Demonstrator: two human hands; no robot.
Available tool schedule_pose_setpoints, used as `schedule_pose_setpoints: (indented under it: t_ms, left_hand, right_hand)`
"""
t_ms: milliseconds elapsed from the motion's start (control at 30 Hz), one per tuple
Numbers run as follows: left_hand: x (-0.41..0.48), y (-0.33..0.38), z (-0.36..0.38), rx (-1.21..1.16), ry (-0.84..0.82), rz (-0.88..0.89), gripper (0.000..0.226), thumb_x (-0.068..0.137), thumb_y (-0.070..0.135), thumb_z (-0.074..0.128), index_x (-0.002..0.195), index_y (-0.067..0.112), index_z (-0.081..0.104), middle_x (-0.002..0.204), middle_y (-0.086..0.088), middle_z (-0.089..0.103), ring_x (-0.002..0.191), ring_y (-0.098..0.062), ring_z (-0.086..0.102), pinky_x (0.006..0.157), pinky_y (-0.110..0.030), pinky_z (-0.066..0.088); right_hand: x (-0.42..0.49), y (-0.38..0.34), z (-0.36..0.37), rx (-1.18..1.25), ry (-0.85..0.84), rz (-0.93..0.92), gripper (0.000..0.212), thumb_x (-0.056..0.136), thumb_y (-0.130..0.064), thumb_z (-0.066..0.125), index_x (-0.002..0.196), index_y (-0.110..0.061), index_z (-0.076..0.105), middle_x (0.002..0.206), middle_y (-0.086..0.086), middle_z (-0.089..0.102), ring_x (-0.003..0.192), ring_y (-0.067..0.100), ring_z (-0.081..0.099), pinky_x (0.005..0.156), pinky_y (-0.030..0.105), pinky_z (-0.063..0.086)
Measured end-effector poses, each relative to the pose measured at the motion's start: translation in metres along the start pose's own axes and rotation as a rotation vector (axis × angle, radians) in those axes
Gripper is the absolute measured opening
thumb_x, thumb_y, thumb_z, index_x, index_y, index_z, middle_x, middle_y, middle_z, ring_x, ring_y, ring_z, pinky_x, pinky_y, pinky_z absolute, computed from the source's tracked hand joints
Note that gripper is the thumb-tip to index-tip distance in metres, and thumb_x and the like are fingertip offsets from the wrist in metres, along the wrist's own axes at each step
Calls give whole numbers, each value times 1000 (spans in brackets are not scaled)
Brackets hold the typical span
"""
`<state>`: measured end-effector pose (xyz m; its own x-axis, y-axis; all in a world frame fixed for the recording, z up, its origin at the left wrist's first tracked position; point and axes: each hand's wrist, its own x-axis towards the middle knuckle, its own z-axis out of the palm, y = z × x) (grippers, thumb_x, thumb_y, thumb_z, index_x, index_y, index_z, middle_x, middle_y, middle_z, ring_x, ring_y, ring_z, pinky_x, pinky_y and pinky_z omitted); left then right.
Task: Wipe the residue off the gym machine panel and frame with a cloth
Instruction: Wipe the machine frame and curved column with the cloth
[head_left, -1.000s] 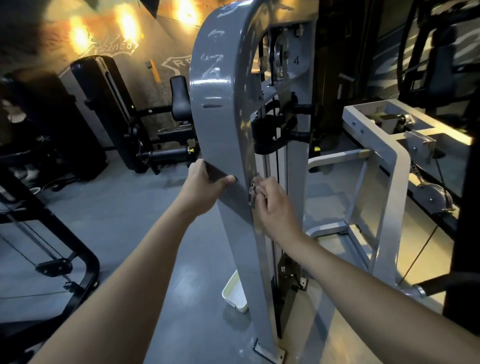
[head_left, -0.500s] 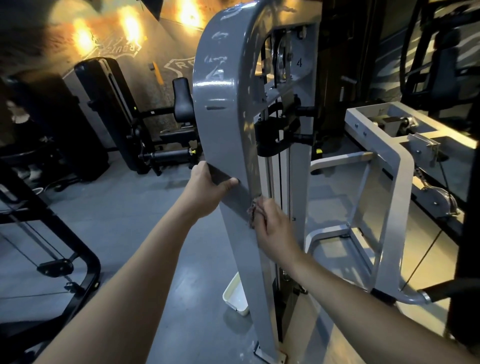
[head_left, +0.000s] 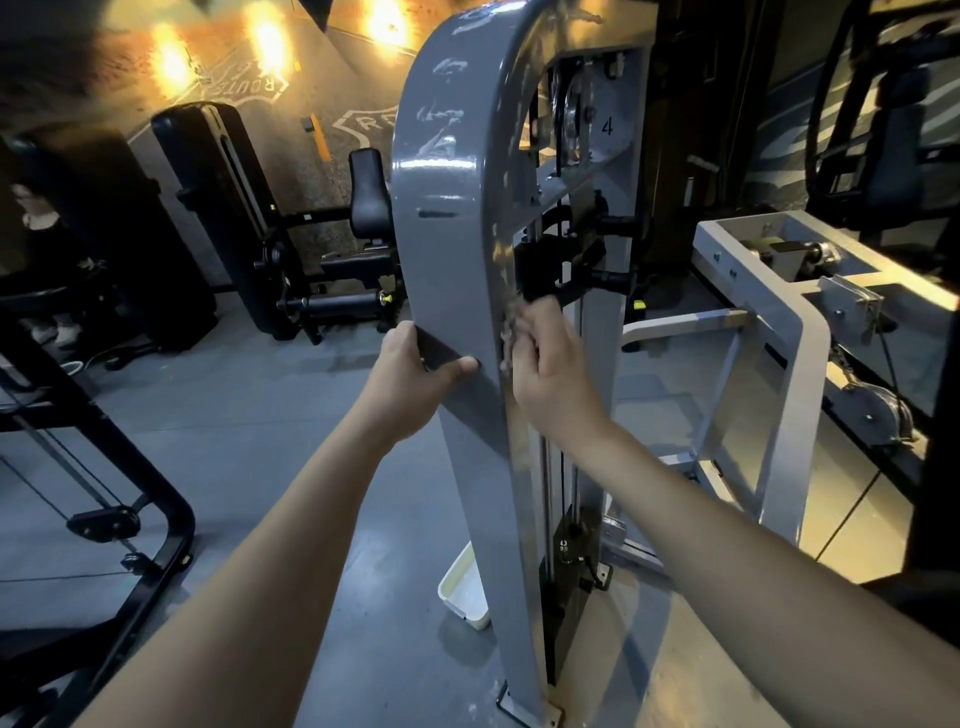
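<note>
Curling round the left edge of the grey machine frame (head_left: 447, 270), thumb across its face, the left hand (head_left: 410, 382) is holding on while the right hand (head_left: 548, 382) is pinching a bunched cloth (head_left: 511, 330) against the frame's right edge.

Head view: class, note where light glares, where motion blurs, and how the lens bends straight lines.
Head view: warm wall lamps blow out into glare at top left; a highlight band crosses the grey panel; the right hand and its cloth smear with motion; the wide lens bows the white frame.
</note>
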<state>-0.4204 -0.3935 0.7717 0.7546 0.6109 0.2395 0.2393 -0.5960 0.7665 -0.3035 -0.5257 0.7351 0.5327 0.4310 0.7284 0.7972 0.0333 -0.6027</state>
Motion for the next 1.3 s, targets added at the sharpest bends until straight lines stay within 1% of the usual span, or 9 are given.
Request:
schedule_pose_setpoints:
  t_ms: [100, 200, 433, 533, 633, 833, 1033, 1200, 1300]
  left_hand:
    - [-1, 1, -1, 1, 8, 4, 48, 87, 33, 80, 122, 12, 55, 122, -5, 53, 106, -21, 59, 92, -38, 53]
    - [1, 4, -1, 22, -4, 10, 49, 89, 31, 79, 127, 14, 53, 124, -3, 52, 110, -20, 57, 93, -36, 50]
    - [3, 6, -6, 10, -41, -4, 48, 87, 32, 80, 125, 17, 54, 123, 0, 61, 108, -16, 61, 90, -32, 50]
    - [6, 9, -25, 25, -102, -57, 55, 82, 45, 82, 124, 22, 55, 112, 6, 65, 101, -12, 64, 88, -35, 55]
    - [12, 18, -42, -6, -72, -4, 56, 80, 41, 83, 126, 25, 55, 108, 7, 64, 100, -14, 66, 92, -40, 56]
    - [19, 32, -35, 69, 22, 95, 40, 81, 30, 85, 113, 25, 60, 107, 7, 68, 99, -19, 66, 89, -41, 56]
    - [21, 35, -38, 138, 37, 94, 44, 79, 31, 87, 114, 20, 62, 102, 9, 65, 97, -14, 61, 81, -29, 46]
    - [26, 35, -42, 167, -10, 106, 52, 79, 33, 86, 121, 18, 60, 105, 9, 63, 100, -13, 59, 82, -27, 44]
    - [28, 34, -42, 197, -28, 107, 55, 79, 35, 86, 124, 16, 60, 108, 6, 65, 104, -17, 62, 86, -33, 50]
  right_hand:
    - [5, -1, 1, 9, 49, -47, 20, 104, -7, 44, 107, -27, 42, 97, 6, 59, 82, 16, 59, 67, 27, 48]
    - [-51, 13, 12, -74, -44, -32, 15, 104, -12, 45, 108, -27, 44, 97, -1, 55, 79, 5, 52, 63, 21, 41]
    - [18, -1, -5, -21, 30, -82, 8, 103, -10, 43, 102, -18, 42, 94, 7, 61, 79, 22, 61, 62, 35, 49]
    - [-3, 9, 1, -22, 27, -61, 7, 104, -13, 41, 107, -19, 44, 94, 4, 61, 81, 16, 60, 65, 28, 48]
    - [-47, 21, 10, -88, -32, -42, 10, 104, -18, 42, 109, -16, 50, 97, 4, 57, 81, 11, 51, 65, 31, 41]
    - [33, -4, -8, 15, 77, -70, 33, 103, -6, 45, 96, -36, 35, 98, 4, 60, 84, 12, 56, 69, 15, 37]
    - [-36, 19, 16, -36, 29, -175, 10, 99, -16, 40, 107, -20, 45, 96, 3, 51, 85, 15, 51, 69, 32, 42]
    - [34, -1, -6, 25, 79, -152, 20, 102, -7, 44, 101, -26, 41, 91, 1, 57, 80, 19, 59, 68, 30, 46]
    - [17, 3, 4, 39, 127, -147, 16, 101, -7, 43, 107, -21, 46, 96, 6, 59, 85, 14, 58, 74, 20, 42]
